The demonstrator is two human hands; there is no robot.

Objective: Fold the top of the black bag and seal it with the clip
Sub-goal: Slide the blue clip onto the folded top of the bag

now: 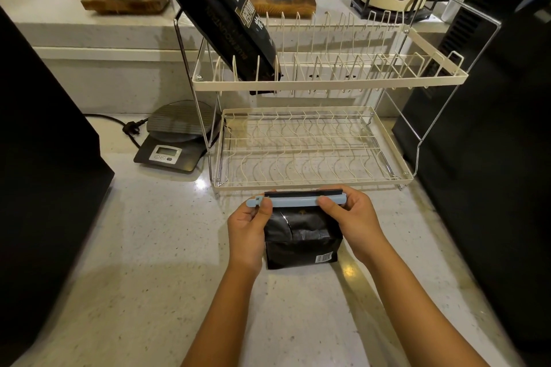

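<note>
A small black bag (301,243) stands upright on the speckled counter, a barcode label low on its right side. Its top is flattened, and a long pale blue clip (293,202) lies across it with a black strip of the bag showing above. My left hand (249,228) pinches the clip's left end, thumb in front. At the clip's right end my right hand (350,214) grips it the same way. Whether the clip is latched I cannot tell.
A cream two-tier wire dish rack (313,85) stands just behind the bag, with a larger black coffee bag (226,15) leaning in its upper tier. A digital kitchen scale (176,140) with a cord sits left of it. Dark appliances flank both sides.
</note>
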